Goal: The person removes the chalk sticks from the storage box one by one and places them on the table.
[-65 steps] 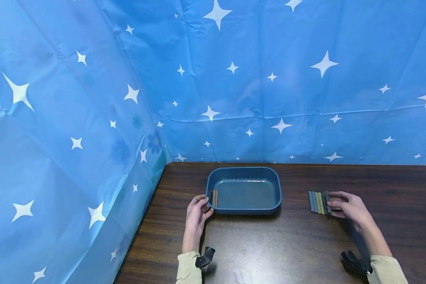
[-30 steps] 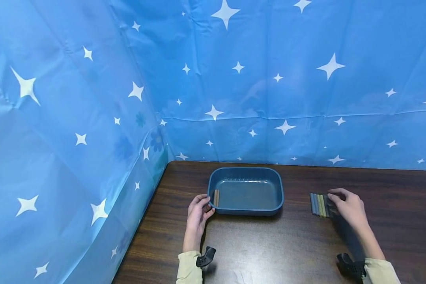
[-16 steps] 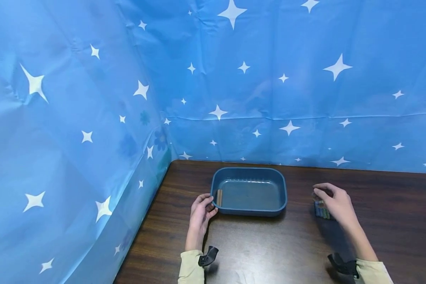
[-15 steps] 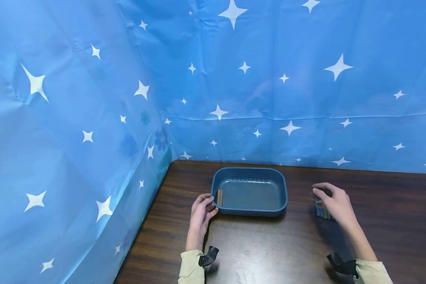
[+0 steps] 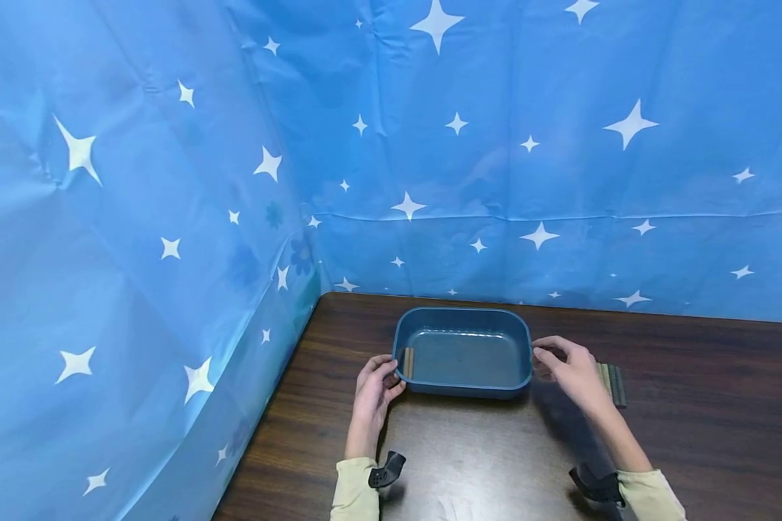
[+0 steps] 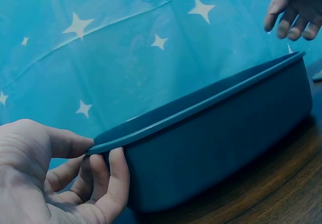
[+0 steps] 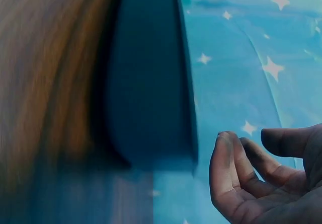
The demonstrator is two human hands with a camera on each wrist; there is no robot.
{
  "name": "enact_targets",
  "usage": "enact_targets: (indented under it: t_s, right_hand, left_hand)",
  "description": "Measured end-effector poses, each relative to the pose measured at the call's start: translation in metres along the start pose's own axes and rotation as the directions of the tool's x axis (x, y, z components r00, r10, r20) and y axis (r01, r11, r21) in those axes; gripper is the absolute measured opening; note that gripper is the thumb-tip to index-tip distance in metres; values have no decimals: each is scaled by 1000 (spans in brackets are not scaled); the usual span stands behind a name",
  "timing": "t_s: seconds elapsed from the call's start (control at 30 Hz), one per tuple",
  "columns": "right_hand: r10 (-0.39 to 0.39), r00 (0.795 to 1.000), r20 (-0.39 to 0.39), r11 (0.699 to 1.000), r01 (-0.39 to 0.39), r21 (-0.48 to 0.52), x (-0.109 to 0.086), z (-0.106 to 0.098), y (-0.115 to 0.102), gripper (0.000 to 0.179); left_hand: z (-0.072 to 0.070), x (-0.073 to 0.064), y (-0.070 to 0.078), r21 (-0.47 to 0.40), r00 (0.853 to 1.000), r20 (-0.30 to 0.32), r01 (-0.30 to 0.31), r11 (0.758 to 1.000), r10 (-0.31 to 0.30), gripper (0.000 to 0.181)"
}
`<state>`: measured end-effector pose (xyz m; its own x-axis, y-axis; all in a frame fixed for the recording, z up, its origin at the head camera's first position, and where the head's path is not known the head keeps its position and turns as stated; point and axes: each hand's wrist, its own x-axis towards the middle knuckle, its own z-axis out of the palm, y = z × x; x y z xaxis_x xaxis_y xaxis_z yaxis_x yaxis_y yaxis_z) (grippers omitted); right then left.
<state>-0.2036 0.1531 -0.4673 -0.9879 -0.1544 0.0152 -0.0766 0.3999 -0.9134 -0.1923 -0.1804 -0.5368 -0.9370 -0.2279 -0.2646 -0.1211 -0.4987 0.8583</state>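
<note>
A dark blue rectangular plastic tray (image 5: 463, 391) stands on the table, two brown sticks (image 5: 408, 362) lying side by side at its left end. My left hand (image 5: 373, 387) grips the tray's left front corner; in the left wrist view the thumb lies on the rim with fingers bent beneath it. Just off the tray's right side hovers my right hand (image 5: 570, 369). In the right wrist view its fingers curl loosely, thumb apart, nothing between them. Behind that hand lies a row of coloured sticks (image 5: 617, 387); green and dark grey ones show, others are hidden.
The dark wood-grain table (image 5: 482, 449) runs back to a blue curtain (image 5: 469, 181) with white stars. More of this curtain hangs along the left side. A black wrist mount (image 5: 387, 470) sits on the left sleeve, another mount (image 5: 596, 483) on the right.
The right hand has lifted from the row of sticks and moved left to beside the tray. The left hand keeps its grip on the tray corner. The head view has shifted slightly.
</note>
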Motion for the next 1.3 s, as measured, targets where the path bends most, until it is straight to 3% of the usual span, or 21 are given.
enact_targets:
  t_s: [0.47,0.73,1.3]
  right_hand:
    - [-53,990,127,995,41,94,18,63,-14,29]
    - [-54,987,150,998,49,36,25,94,-18,25]
    - [-66,967,245,996,77,-34,51,138,-35,25]
  left_hand:
    - [1,1,1,23,1000,-2,-9,1000,9,8]
    - [1,-1,2,27,1000,0,-7,1000,7,10]
    - [-1,0,1,10,1000,2,-6,1000,6,9]
